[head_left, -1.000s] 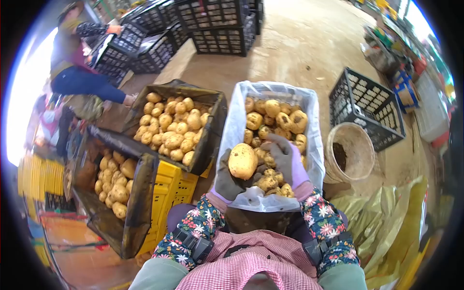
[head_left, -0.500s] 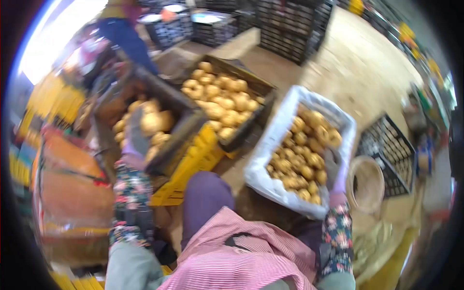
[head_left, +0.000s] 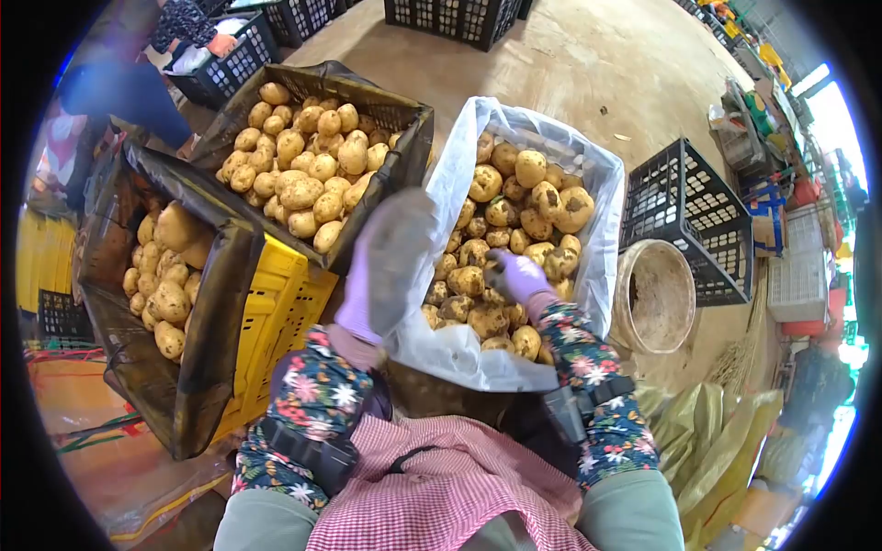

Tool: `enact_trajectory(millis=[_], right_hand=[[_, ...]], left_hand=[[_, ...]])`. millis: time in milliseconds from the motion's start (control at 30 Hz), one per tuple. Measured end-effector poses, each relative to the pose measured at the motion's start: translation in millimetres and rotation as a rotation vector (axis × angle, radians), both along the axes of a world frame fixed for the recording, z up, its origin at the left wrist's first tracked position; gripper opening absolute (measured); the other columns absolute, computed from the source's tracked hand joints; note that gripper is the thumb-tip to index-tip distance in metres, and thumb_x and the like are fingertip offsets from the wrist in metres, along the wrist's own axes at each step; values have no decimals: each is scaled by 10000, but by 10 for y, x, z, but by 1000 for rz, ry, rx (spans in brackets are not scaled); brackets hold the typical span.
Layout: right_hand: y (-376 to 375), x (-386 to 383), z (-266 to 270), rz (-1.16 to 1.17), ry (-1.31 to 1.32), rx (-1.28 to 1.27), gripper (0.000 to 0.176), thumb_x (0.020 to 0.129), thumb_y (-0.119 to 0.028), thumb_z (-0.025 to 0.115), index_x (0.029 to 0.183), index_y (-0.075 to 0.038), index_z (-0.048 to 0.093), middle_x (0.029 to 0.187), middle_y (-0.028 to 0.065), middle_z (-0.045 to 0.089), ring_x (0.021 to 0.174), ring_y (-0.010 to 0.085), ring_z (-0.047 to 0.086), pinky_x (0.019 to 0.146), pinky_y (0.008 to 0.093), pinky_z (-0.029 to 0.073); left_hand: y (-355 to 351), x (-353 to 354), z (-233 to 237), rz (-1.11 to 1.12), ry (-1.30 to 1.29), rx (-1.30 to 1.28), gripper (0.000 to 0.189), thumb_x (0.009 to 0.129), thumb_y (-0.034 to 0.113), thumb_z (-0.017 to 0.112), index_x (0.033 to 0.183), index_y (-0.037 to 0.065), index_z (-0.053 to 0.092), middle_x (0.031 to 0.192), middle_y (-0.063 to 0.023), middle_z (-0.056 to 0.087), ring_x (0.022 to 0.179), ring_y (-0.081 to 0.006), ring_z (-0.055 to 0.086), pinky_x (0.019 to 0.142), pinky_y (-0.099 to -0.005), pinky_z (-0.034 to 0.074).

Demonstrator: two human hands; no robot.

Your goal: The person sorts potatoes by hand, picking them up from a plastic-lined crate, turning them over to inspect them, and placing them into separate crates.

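My left hand (head_left: 393, 262), in a purple and grey glove, is blurred above the left rim of the crate with the white plastic liner (head_left: 597, 174). Its fingers look stretched out, with nothing visible in them. My right hand (head_left: 521, 275), gloved the same way, is down among the soil-marked potatoes (head_left: 469, 280) in that crate. Its dark fingertips curl against a potato, which the glove partly hides. Cleaner, pale potatoes (head_left: 317, 165) fill a dark-lined crate (head_left: 404, 106) to the left. More potatoes (head_left: 170, 298) lie in a second dark-lined crate (head_left: 202, 395), nearest on the left.
A yellow crate side (head_left: 276, 321) shows beneath the left crate's liner. On the right are a round tub (head_left: 684, 285) and a black slatted crate (head_left: 684, 207). Black crates (head_left: 450, 18) stand at the back. A person's arm (head_left: 188, 28) reaches into one at upper left.
My left hand has moved right, from the left crate to the lined crate's edge. My right hand has gone from that crate's right side into the potatoes. The view has turned.
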State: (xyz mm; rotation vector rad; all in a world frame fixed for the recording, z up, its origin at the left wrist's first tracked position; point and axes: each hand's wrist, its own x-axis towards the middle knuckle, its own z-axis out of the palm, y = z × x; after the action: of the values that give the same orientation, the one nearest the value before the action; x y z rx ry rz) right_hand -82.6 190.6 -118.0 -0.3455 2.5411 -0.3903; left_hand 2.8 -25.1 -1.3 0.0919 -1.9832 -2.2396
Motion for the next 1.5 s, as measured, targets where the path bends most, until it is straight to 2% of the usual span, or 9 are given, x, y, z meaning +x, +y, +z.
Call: enact_trajectory(millis=[300, 433, 567, 767, 833, 1033, 1200, 1367, 1500], right_hand=[[-954, -28, -1163, 199, 320, 278, 245, 834, -233, 607, 1058, -174, 689, 1077, 94, 629, 975, 307, 628, 731, 462, 513], [-486, -227, -605, -106, -166, 151, 563, 740, -429, 713, 1174, -80, 625, 1167, 153, 623, 1070, 255, 618, 887, 419, 496], [75, 47, 358, -720, -913, -1139, 485, 944, -385, 508, 1262, -19, 525, 1148, 56, 634, 1032, 168, 621, 786, 290, 532], [328, 591, 1504, -473, -606, -1013, 527, 1006, -409, 367, 1338, -4, 427, 1221, 66, 571, 1060, 150, 581, 819, 306, 522], [387, 706, 1048, -349, -453, -1246, 575, 1002, -393, 392, 1384, 32, 321, 1203, 108, 568, 1027, 177, 577, 858, 315, 494], [94, 973, 1286, -146, 306, -329, 537, 924, -263, 579, 1350, 9, 397, 991, 175, 654, 895, 237, 628, 819, 325, 481], [250, 734, 976, -386, 238, -933, 283, 981, -186, 492, 1147, 18, 595, 996, 61, 639, 912, 98, 572, 805, 246, 463], [208, 751, 1189, -658, -106, -1173, 297, 942, -187, 561, 1114, 53, 593, 925, 72, 639, 873, 131, 578, 790, 261, 470], [87, 799, 1189, -223, 430, -837, 326, 967, -211, 522, 1158, 51, 554, 924, 68, 621, 799, 100, 553, 735, 227, 466]], left_hand=[[245, -116, -313, -65, -256, 374, 498, 952, 338, 546, 1301, -4, 451, 1219, -133, 555, 1079, -179, 562, 907, -283, 458], [193, -90, -273, -18, -233, 456, 492, 957, 353, 533, 1291, -1, 460, 1205, -129, 564, 1044, -174, 570, 905, -289, 460], [213, -84, -329, -47, -332, 438, 520, 929, 378, 576, 1278, 4, 477, 1189, -123, 572, 1020, -162, 571, 885, -292, 469], [528, 61, -253, -469, 31, -258, 825, 825, 198, 717, 1451, 15, 212, 1413, -170, 337, 1255, -205, 407, 982, -316, 419], [645, 144, -245, -516, 48, -233, 886, 782, 124, 745, 1462, 22, 187, 1417, -169, 335, 1309, -217, 343, 1036, -341, 373], [603, 243, -259, -487, -84, -78, 877, 764, 63, 738, 1457, 31, 201, 1409, -129, 353, 1275, -206, 380, 999, -317, 411], [573, 196, -153, -560, -311, 363, 861, 786, 83, 732, 1462, 89, 199, 1313, -95, 417, 1186, -175, 445, 939, -304, 454], [668, 69, -445, -318, -35, -43, 846, 748, 53, 770, 1419, 65, 254, 1325, -110, 408, 1178, -201, 467, 996, -324, 420], [577, 45, -429, -316, 267, -683, 871, 672, 21, 802, 1390, 22, 309, 1343, -167, 418, 1239, -264, 447, 1044, -340, 379]])
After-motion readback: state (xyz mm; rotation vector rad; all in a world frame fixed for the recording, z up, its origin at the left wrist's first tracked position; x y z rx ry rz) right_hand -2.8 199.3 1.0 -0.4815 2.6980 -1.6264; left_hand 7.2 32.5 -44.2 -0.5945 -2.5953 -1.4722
